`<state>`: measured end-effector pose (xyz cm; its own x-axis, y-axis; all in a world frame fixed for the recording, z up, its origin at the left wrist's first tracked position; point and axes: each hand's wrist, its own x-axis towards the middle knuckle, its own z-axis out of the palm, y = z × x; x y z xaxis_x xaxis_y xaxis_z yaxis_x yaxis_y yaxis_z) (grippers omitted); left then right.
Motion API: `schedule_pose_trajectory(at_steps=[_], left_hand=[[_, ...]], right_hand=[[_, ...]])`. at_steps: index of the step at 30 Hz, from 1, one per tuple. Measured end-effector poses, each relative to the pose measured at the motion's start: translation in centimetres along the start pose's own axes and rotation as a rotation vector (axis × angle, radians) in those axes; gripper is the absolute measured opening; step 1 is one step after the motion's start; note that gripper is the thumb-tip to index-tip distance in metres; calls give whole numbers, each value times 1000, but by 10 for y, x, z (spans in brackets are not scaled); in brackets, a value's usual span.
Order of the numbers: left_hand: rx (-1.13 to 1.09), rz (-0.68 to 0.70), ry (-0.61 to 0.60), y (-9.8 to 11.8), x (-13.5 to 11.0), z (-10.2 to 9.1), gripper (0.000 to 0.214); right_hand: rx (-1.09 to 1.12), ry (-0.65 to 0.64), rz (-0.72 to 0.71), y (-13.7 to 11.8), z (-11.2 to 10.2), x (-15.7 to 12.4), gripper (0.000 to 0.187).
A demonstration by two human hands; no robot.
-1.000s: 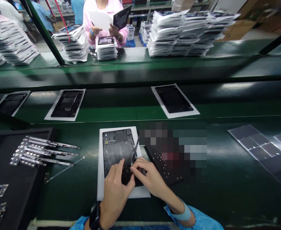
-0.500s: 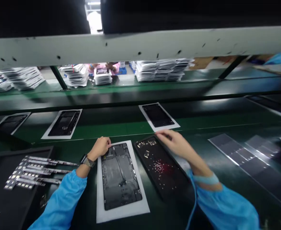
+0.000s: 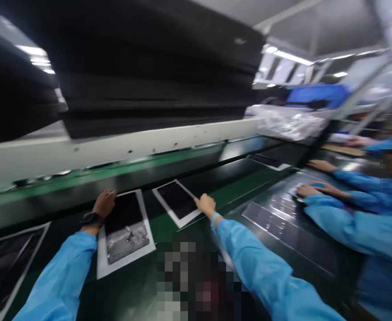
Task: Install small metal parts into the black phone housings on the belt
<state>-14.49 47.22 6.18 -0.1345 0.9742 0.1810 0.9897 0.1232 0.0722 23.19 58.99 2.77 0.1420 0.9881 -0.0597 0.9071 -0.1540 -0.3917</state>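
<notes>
My left hand (image 3: 104, 203) rests on the far left corner of a white sheet (image 3: 125, 264) that carries a dark tablet frame (image 3: 125, 227); the fingers curl over its edge. My right hand (image 3: 205, 204) reaches forward to the near right edge of a second white sheet (image 3: 169, 213) with a dark panel (image 3: 177, 199) on it. Motion blur hides its fingers. Both sheets lie on the green and black belt (image 3: 232, 191). Both arms wear blue sleeves, and a watch (image 3: 91, 218) sits on the left wrist.
A co-worker in blue (image 3: 356, 223) stands at the right with both hands on the bench, next to grey strips (image 3: 283, 223). Another sheet with a panel (image 3: 5, 263) lies at the far left. A white rail (image 3: 116, 151) and a dark shelf hang above the belt.
The view has swung up and to the right. My left hand has pushed the sheet with the frame away onto the belt. My right hand has left the dark parts tray for the second sheet.
</notes>
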Motion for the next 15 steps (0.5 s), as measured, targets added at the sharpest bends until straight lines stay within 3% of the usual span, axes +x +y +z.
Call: schedule_pose_trajectory(at_steps=[4, 7, 9, 12, 15], left_hand=[[21, 5, 22, -1, 32, 29, 23], [33, -37, 40, 4, 27, 53, 25], [41, -85, 65, 5, 17, 58, 30], [-48, -149, 82, -1, -1, 40, 31], [-142, -189, 40, -12, -29, 5, 29]], right_hand=[[30, -54, 97, -8, 13, 19, 31], [91, -106, 125, -10, 14, 26, 31], [163, -161, 130, -11, 10, 28, 32], [318, -279, 116, -11, 1, 20, 30], [494, -383, 72, -14, -3, -9, 27]])
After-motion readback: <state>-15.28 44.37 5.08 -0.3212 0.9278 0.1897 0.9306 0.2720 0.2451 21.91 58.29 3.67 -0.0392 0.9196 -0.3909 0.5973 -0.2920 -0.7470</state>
